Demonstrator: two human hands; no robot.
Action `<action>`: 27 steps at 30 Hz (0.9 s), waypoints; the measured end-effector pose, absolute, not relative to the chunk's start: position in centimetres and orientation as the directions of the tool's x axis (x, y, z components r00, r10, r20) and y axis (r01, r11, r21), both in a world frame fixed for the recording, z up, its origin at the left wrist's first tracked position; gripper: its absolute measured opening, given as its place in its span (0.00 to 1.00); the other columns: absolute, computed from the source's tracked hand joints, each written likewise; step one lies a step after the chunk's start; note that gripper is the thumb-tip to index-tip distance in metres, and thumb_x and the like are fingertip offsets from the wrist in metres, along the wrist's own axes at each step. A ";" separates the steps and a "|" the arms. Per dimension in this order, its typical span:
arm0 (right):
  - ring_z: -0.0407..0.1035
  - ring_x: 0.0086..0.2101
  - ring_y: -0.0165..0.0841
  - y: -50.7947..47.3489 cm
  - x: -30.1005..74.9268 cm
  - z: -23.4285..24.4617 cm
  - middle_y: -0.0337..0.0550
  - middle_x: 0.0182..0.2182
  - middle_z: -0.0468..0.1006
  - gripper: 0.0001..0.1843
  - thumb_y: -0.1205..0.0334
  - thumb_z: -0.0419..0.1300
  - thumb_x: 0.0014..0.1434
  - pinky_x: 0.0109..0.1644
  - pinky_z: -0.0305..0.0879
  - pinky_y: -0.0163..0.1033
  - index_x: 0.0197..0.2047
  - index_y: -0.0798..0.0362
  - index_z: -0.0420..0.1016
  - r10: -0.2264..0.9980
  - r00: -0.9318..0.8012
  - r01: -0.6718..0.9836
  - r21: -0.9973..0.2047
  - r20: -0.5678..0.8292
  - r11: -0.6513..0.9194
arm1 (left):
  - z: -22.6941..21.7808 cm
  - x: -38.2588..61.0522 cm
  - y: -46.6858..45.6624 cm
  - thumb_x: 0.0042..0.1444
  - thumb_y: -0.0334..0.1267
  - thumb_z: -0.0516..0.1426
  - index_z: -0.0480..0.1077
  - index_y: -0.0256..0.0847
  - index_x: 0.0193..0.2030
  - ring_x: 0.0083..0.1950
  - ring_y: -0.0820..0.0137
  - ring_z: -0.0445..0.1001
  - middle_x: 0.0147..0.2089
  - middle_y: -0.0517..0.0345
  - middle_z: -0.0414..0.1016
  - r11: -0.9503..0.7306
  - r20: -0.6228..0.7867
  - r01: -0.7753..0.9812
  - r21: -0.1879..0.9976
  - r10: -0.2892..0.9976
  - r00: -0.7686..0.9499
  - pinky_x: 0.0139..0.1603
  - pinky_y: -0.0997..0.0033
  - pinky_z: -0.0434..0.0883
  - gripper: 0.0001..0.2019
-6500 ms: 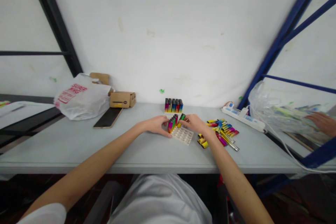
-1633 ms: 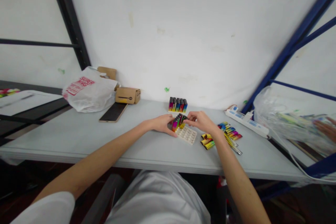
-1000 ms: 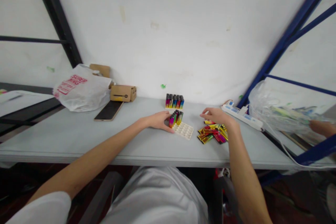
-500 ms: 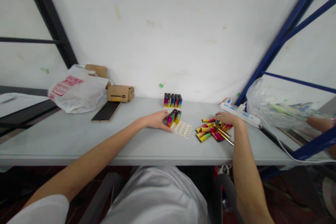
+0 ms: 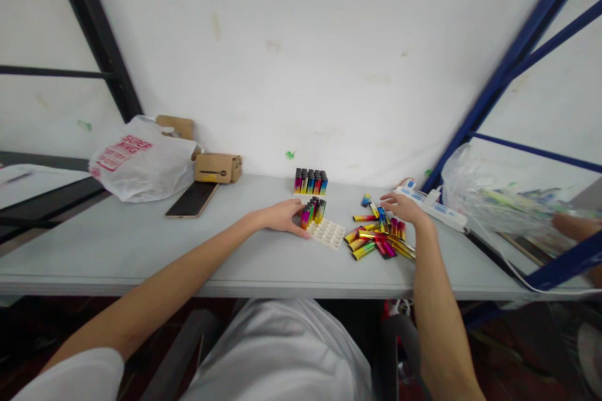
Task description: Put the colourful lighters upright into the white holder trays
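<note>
Toward the left rear corner of the grey desk [image 5: 254, 269], a flat black smartphone [image 5: 192, 200] with a pale rim is seen. Mid-desk, the left end of a white plastic tray [image 5: 332, 235] with rows of pockets is straddled by the left hand [image 5: 281, 215] in a fairly wide grip; how firmly it is pressed cannot be told. Black-topped, metallic rainbow lighters [image 5: 318, 210] are stood upright in that end. Behind, a fuller block of similar lighters [image 5: 311, 182] is set near the rear edge. Further right, a loose pile of shiny multicoloured lighters [image 5: 375, 239] is overhung by the right hand [image 5: 404, 208], its grip loosely parted, nothing visibly held. Lighters are best picked singly, the tray kept steady. Ample desktop is left toward the front edge; rightward reach is bounded by a white power strip [image 5: 449, 216].
</note>
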State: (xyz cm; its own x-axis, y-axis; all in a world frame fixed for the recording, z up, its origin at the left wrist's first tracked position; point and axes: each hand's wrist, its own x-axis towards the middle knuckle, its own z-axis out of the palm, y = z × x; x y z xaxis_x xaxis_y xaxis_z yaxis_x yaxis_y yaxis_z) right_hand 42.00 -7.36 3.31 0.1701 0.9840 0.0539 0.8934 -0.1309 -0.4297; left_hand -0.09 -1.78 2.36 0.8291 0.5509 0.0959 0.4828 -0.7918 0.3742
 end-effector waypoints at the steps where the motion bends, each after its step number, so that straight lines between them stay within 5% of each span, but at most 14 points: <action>1: 0.81 0.46 0.42 -7.3 42.1 3.2 0.56 0.50 0.84 0.20 0.59 0.61 0.66 0.50 0.75 0.42 0.58 0.58 0.79 0.979 0.199 0.903 -0.396 0.045 -0.165 | 2.3 -0.1 -1.7 0.46 0.70 0.65 0.73 0.40 0.50 0.48 0.57 0.72 0.47 0.53 0.75 -0.792 0.098 0.478 0.379 0.548 0.831 0.50 0.63 0.68 0.37; 9: 0.79 0.52 0.46 -6.6 40.3 2.1 0.60 0.52 0.83 0.23 0.58 0.65 0.61 0.55 0.72 0.41 0.57 0.60 0.81 0.956 0.279 0.948 -0.184 0.085 -0.260 | 2.3 -0.2 -1.6 0.46 0.69 0.66 0.74 0.40 0.50 0.48 0.57 0.73 0.47 0.52 0.75 -0.800 0.115 0.455 0.391 0.533 0.838 0.51 0.63 0.69 0.36; 17: 0.81 0.46 0.46 -7.0 40.0 3.0 0.55 0.44 0.86 0.13 0.61 0.61 0.62 0.49 0.73 0.41 0.44 0.57 0.86 0.967 0.244 0.940 -0.263 0.070 -0.218 | 2.1 -0.1 -1.5 0.45 0.72 0.65 0.74 0.40 0.46 0.44 0.57 0.73 0.46 0.50 0.74 -0.791 0.101 0.499 0.353 0.563 0.820 0.48 0.62 0.70 0.36; 22: 0.78 0.48 0.44 -7.3 38.8 4.0 0.59 0.52 0.82 0.21 0.48 0.58 0.65 0.51 0.73 0.44 0.50 0.56 0.78 0.935 0.225 0.748 -0.663 0.273 0.013 | 2.0 -0.2 -1.5 0.47 0.72 0.65 0.74 0.39 0.47 0.46 0.57 0.72 0.47 0.51 0.74 -0.807 0.114 0.479 0.345 0.542 0.832 0.49 0.63 0.70 0.36; 24: 0.79 0.41 0.40 -7.8 37.7 4.5 0.56 0.48 0.83 0.24 0.42 0.59 0.64 0.46 0.74 0.43 0.50 0.53 0.73 0.966 0.124 0.557 -0.822 0.227 0.122 | 2.0 -0.2 -1.5 0.47 0.71 0.65 0.74 0.39 0.48 0.46 0.57 0.72 0.47 0.51 0.74 -0.807 0.109 0.482 0.341 0.543 0.833 0.50 0.63 0.70 0.36; 27: 0.73 0.31 0.33 -8.8 35.2 5.5 0.45 0.37 0.82 0.24 0.39 0.62 0.62 0.38 0.72 0.40 0.49 0.51 0.69 0.976 -0.063 0.357 -0.908 0.208 0.217 | 2.0 -0.2 -1.6 0.47 0.70 0.66 0.74 0.39 0.49 0.46 0.57 0.73 0.47 0.50 0.74 -0.807 0.113 0.476 0.349 0.540 0.834 0.50 0.63 0.70 0.36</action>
